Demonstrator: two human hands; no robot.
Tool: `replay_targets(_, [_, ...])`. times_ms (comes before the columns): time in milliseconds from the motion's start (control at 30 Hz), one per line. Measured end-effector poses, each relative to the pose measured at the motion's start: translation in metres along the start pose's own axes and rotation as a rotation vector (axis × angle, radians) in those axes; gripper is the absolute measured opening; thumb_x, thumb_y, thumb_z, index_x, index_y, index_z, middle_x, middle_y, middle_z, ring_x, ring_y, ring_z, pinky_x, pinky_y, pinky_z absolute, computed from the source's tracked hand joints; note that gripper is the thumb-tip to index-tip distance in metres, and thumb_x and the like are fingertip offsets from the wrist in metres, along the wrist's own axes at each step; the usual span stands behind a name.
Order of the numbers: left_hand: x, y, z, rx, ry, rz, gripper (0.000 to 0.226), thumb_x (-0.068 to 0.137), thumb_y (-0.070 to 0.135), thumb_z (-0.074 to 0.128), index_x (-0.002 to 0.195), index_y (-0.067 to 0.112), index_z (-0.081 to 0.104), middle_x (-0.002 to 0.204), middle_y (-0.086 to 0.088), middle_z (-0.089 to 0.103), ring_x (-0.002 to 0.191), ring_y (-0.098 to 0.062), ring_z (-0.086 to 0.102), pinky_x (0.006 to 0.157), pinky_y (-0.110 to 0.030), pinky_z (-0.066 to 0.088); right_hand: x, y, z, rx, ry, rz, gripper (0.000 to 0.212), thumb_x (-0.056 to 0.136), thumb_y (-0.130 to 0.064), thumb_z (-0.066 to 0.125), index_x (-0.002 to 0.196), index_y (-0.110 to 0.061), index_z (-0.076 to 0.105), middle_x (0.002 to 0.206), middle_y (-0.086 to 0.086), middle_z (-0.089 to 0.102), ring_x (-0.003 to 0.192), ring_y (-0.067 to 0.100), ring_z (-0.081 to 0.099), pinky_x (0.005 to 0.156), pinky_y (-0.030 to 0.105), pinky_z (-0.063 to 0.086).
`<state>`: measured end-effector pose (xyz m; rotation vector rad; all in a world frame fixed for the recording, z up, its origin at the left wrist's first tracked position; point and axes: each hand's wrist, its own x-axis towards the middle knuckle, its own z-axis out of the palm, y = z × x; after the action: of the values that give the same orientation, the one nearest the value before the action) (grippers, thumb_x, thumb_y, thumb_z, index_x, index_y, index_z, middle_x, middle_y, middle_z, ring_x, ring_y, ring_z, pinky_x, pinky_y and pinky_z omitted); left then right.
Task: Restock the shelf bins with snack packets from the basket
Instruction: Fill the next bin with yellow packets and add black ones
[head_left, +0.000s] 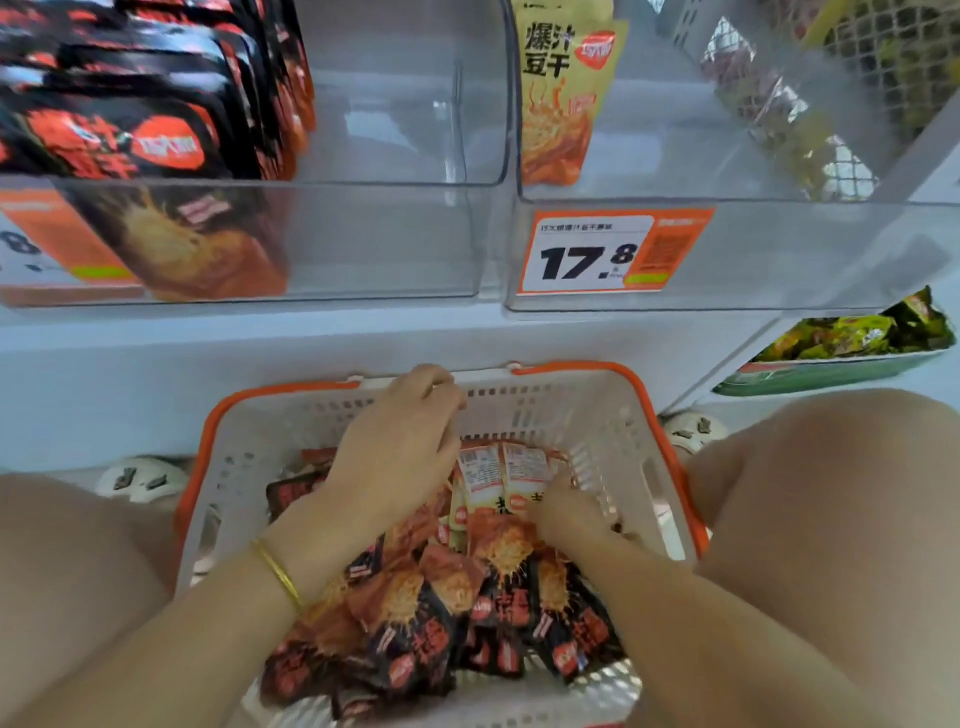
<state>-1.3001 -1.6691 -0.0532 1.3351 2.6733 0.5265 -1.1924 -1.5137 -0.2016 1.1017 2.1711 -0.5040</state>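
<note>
- Left shelf bin (363, 234), upper left of frame: black-and-red packets (130, 130) stand packed at its left side.
- Left grip (400, 447), centre: over the basket's far half, fingers curled down; cannot tell if it holds anything.
- Basket (597, 415), white, orange rim, lower centre: snack packets (415, 623) heaped inside.
- Right grip (566, 512): grasping pale-backed packets (498, 467) in the heap.
- Right shelf bin (779, 249), upper right: one yellow packet (561, 93) inside, price tag (597, 254) on its front.

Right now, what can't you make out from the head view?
Head view only:
Left hand: fingers curl under the palm, grip unclear.
Right hand: fingers buried among packets.
Left price tag: cut by frame edge.
Goods behind right bin: blurred through its wall.
</note>
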Motion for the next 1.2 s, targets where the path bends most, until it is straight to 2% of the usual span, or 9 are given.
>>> replay_targets(167, [0.004,0.002,0.007,-0.025,-0.060,0.002,0.030,0.093,0.018,0.043,0.119,0.016,0.057,0.127,0.004,0.044,0.111,-0.012,0.047,0.084,-0.030,0.050,-0.007,-0.008,0.013,-0.149,0.125,-0.080,0.054,0.091,-0.006,0.047,0.141,-0.005,0.028,0.122,0.015,0.059,0.109,0.031,0.059,0.082,0.037,0.051])
replay_targets(300, [0.003,0.005,0.010,-0.063,-0.106,0.012,0.028,0.096,0.020,0.042,0.121,0.018,0.054,0.126,0.005,0.044,0.091,-0.006,0.044,0.074,-0.021,0.042,-0.023,-0.021,-0.040,-0.119,0.085,-0.145,0.032,0.094,-0.003,0.044,0.125,-0.004,0.052,0.123,0.013,0.059,0.113,0.029,0.058,0.088,0.035,0.048])
replay_targets(533, [0.005,0.008,-0.001,-0.222,-0.235,-0.057,0.061,0.092,0.030,0.057,0.146,0.021,0.029,0.147,0.000,0.036,0.132,-0.016,0.036,0.105,-0.027,0.031,-0.091,-0.034,-0.142,-0.032,-0.050,-0.483,0.023,0.088,-0.007,0.052,0.105,-0.007,0.067,0.097,0.008,0.065,0.073,0.014,0.051,0.055,0.021,0.036])
replay_targets(633, [0.004,0.010,-0.014,-0.323,-0.343,-0.064,0.066,0.088,0.033,0.064,0.145,0.025,0.032,0.140,0.005,0.047,0.116,-0.008,0.049,0.089,-0.020,0.038,-0.114,-0.032,-0.155,0.014,-0.062,-0.598,0.019,0.085,-0.012,0.060,0.099,-0.005,0.069,0.080,0.009,0.061,0.071,0.014,0.051,0.055,0.024,0.035])
replay_targets(767, [0.003,0.011,-0.031,-0.440,-0.329,-0.092,0.036,0.084,0.025,0.069,0.118,0.026,0.057,0.103,0.010,0.058,0.089,-0.006,0.052,0.072,-0.020,0.038,-0.133,-0.026,-0.163,0.332,-0.031,-0.656,0.010,0.083,-0.014,0.070,0.093,-0.013,0.071,0.080,-0.005,0.065,0.081,0.012,0.061,0.081,0.029,0.050])
replay_targets(867, [-0.001,0.016,-0.057,-0.733,-0.281,-0.129,0.014,0.082,0.009,0.069,0.085,0.019,0.060,0.074,0.009,0.056,0.067,-0.003,0.054,0.061,-0.017,0.043,-0.141,-0.007,-0.176,0.693,0.064,-0.564,0.017,0.089,-0.029,0.063,0.093,-0.013,0.069,0.087,0.000,0.069,0.077,0.011,0.064,0.069,0.027,0.052])
replay_targets(967, [-0.005,0.024,-0.088,-0.965,-0.224,-0.166,0.011,0.083,0.000,0.065,0.085,0.009,0.058,0.069,0.006,0.058,0.061,-0.001,0.058,0.058,-0.014,0.048,-0.152,0.013,-0.187,1.234,-0.109,-0.412,0.041,0.091,-0.046,0.051,0.096,-0.007,0.064,0.083,0.010,0.069,0.065,0.019,0.066,0.054,0.026,0.053])
replay_targets(1100, [0.000,0.037,-0.116,-1.047,-0.100,-0.176,0.015,0.083,-0.001,0.064,0.082,0.012,0.057,0.078,0.001,0.061,0.063,-0.004,0.062,0.058,-0.018,0.054,-0.170,0.015,-0.179,1.537,-0.406,-0.647,0.069,0.079,-0.060,0.044,0.127,-0.013,0.057,0.122,0.013,0.064,0.110,0.028,0.063,0.088,0.040,0.055])
replay_targets(1200, [0.011,0.045,-0.130,-1.115,-0.037,-0.180,0.013,0.082,-0.002,0.063,0.082,0.009,0.055,0.078,-0.003,0.061,0.063,-0.007,0.064,0.058,-0.019,0.055,-0.190,0.006,-0.190,1.734,-0.419,-0.868,0.083,0.069,-0.065,0.056,0.133,-0.012,0.053,0.129,0.012,0.060,0.119,0.029,0.058,0.093,0.043,0.052])
